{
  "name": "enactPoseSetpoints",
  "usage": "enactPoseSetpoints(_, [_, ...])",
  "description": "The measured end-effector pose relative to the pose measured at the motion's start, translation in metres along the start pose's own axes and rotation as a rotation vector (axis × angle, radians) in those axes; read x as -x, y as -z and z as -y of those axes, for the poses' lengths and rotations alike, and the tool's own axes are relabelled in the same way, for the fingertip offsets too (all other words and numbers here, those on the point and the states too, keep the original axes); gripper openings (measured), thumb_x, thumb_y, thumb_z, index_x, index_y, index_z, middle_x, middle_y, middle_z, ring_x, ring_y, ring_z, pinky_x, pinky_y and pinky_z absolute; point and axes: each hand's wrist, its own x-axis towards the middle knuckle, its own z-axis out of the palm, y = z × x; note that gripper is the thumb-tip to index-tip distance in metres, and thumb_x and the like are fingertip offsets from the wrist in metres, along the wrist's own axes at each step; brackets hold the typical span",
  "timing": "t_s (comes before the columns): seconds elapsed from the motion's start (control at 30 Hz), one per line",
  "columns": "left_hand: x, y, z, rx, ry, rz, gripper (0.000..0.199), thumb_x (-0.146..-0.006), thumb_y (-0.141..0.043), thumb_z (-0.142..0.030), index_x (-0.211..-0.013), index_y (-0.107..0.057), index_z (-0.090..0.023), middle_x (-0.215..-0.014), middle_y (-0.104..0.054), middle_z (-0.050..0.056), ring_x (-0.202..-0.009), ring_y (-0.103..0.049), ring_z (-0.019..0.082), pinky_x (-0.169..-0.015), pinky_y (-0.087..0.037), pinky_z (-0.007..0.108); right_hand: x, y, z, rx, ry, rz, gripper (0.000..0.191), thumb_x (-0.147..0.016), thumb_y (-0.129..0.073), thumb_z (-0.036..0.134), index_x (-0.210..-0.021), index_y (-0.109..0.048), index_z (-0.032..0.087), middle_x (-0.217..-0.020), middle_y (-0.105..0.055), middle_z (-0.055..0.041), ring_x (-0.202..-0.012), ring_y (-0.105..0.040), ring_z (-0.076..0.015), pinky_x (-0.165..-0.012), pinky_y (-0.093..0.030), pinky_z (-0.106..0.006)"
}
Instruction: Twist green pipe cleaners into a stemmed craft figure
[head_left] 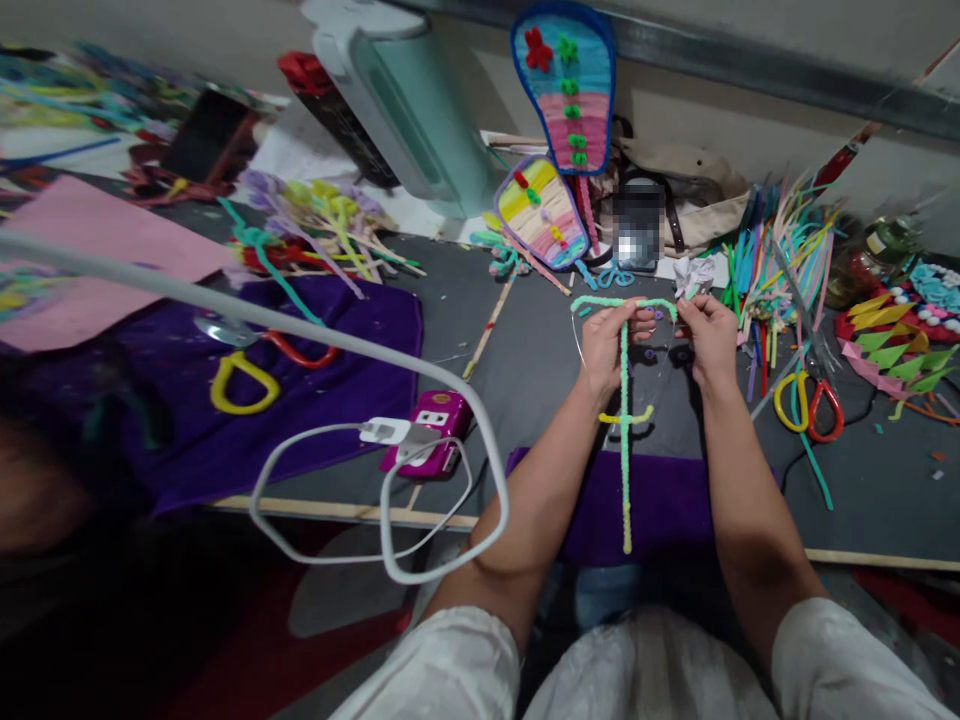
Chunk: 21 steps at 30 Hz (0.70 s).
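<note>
A T-shaped frame of mint-green pipe cleaner hangs upright over the table, its lower tip yellowish. A short yellow pipe cleaner crosses its stem. My left hand is closed around the frame just where stem and top bar meet. At the bar's bent-down right end, my right hand pinches with thumb and fingers. A thin clear thread loops from the bar's left end, and faint thread shows near the right hand. Small purple pieces show between the hands; whether they hang or lie cannot be told.
Yellow-and-red-handled scissors lie right, below bundled pipe cleaners. Behind stand two decorated paddle shapes and a pale green jug. At left, a white cable crosses above a purple cloth and magenta power bank.
</note>
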Motion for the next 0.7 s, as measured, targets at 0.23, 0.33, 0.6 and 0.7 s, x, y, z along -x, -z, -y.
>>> enactPoseSetpoints(0.23, [0.001, 0.001, 0.0, 0.012, 0.01, 0.046, 0.025, -0.075, -0.077, -0.035, -0.086, -0.073, -0.013, -0.075, -0.074, 0.007, -0.066, -0.071, 0.014, -0.061, -0.053, 0.021, 0.001, 0.0, 0.005, -0.247, -0.314, 0.064, 0.027, -0.065, -0.079, 0.035, -0.067, -0.057, 0.021, -0.057, -0.059, 0.0051, -0.052, -0.054, -0.0083, -0.048, -0.046, -0.019])
enactPoseSetpoints(0.33, [0.002, 0.0, -0.001, 0.009, 0.015, 0.056, 0.024, -0.076, -0.077, -0.035, -0.087, -0.074, -0.014, -0.078, -0.075, 0.008, -0.07, -0.072, 0.015, -0.061, -0.053, 0.021, 0.001, -0.002, 0.004, -0.33, -0.366, 0.073, 0.023, -0.064, -0.08, 0.029, -0.069, -0.059, 0.02, -0.057, -0.059, 0.0054, -0.053, -0.054, -0.0083, -0.05, -0.048, -0.02])
enactPoseSetpoints(0.6, [0.002, -0.001, -0.002, 0.029, 0.006, -0.047, 0.021, -0.077, -0.078, -0.033, -0.086, -0.074, -0.015, -0.077, -0.075, 0.006, -0.067, -0.071, 0.013, -0.061, -0.055, 0.021, 0.005, -0.007, -0.005, 0.152, 0.093, -0.126, 0.031, -0.074, -0.073, 0.046, -0.082, -0.053, 0.023, -0.069, -0.057, 0.0047, -0.065, -0.057, -0.0124, -0.059, -0.048, -0.025])
enactPoseSetpoints(0.7, [0.002, -0.002, -0.001, 0.031, -0.023, -0.052, 0.02, -0.078, -0.077, -0.033, -0.085, -0.075, -0.015, -0.08, -0.076, 0.007, -0.069, -0.071, 0.013, -0.06, -0.055, 0.021, 0.011, -0.007, -0.001, 0.524, 0.408, -0.163, 0.019, -0.087, -0.062, 0.041, -0.082, -0.055, 0.024, -0.077, -0.06, 0.0006, -0.074, -0.057, -0.015, -0.073, -0.048, -0.029])
